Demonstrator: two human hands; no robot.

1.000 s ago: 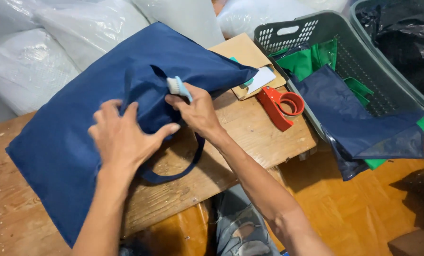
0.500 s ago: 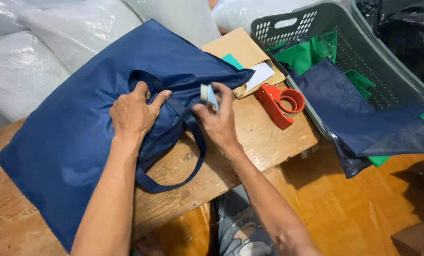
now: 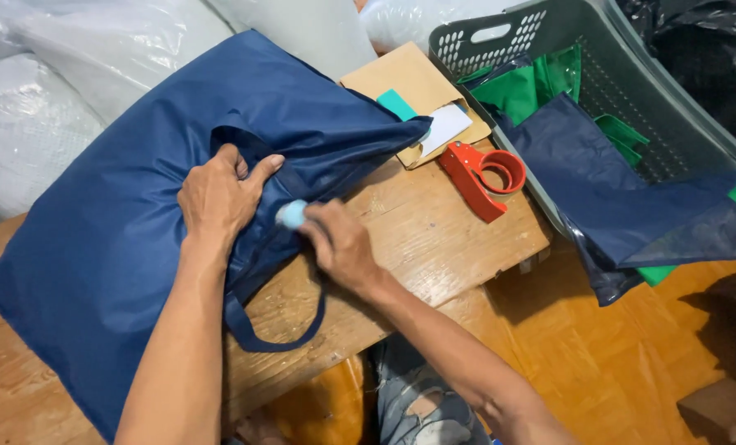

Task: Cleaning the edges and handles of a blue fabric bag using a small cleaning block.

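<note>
Right hand [image 3: 343, 245] closed around a small pale blue object [image 3: 291, 214], its tip pressed to the navy fabric bag [image 3: 137, 198]. Left hand [image 3: 218, 196] spread flat, fingers extended, pinning the bag's upper hem beside the handle loop [image 3: 273, 330]. The bag covers the left and middle of the wooden table [image 3: 434, 239]; its handle hangs toward the near edge. At the table's far right corner lie a brown envelope [image 3: 409, 86] and a red tape dispenser [image 3: 483, 177]. A grey basket [image 3: 631, 74] of folded navy and green bags stands just beyond the right edge.
</note>
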